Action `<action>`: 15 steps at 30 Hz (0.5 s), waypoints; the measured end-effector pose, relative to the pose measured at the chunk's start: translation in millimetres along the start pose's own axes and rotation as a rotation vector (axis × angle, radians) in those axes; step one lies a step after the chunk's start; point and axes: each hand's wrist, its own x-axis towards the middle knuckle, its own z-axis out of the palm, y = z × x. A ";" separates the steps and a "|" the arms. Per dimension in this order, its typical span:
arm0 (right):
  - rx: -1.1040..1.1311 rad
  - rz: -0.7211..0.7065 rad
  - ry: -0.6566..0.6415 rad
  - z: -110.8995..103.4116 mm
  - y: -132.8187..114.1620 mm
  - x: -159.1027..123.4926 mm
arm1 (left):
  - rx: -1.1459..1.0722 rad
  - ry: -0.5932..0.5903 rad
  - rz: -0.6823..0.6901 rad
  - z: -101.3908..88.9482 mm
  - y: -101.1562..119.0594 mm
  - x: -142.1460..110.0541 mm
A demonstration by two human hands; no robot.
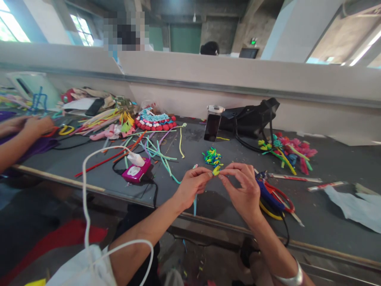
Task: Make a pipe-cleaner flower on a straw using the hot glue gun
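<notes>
1. The person's left hand [193,186] has its grip pressed together, thumb and forefinger pinching a small yellow-green fuzzy piece [216,171]. That piece is up between the two hands, in front of the person and nearer than the pile behind it.

2. The right hand [244,186] brings its thumb and forefinger to the other side of the piece. Its fingertips seem to touch it, but whether this grip pinches or merely steadies is too small to make out.

3. Just beyond lies a heap of small blue, green and yellow fuzzy bits [212,156] on the dark grey tabletop [190,143]. Judging by the heap, many small bits appear to be made up, while the piece in the fingers is apart from them and looks like work in progress.

4. Long pale green fuzzy stems [160,155] lie loose to the left at full length, apparently unworked. A pale blue stem [195,205] hangs below the left hand; whether it is held is hidden.

5. To the right, a bunch of pink, red, yellow and green fuzzy stems [299,149] lies gathered together, and seems further along than the loose lengths. How many bits are lacking, if any, the view does not show.

6. Beside the right hand lie hand tools with blue and red handles [272,194]. On the left, a magenta power adapter box [135,171] carries a white plug [136,159], and a co-worker's hand [38,126] is well apart.
</notes>
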 end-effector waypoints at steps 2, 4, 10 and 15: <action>-0.002 0.003 0.014 1.3 -1.3 -0.4 | 0.001 0.004 0.005 -0.2 -0.4 0.2; -0.004 0.006 0.032 3.3 -2.3 -1.1 | 0.001 0.006 0.006 -0.4 -1.0 0.3; -0.004 0.004 0.062 6.7 -2.0 -3.7 | 0.015 0.027 0.005 -1.0 -1.5 0.1; -0.011 -0.011 0.045 4.6 -2.0 -3.9 | 0.030 0.031 0.012 -1.4 -2.4 0.6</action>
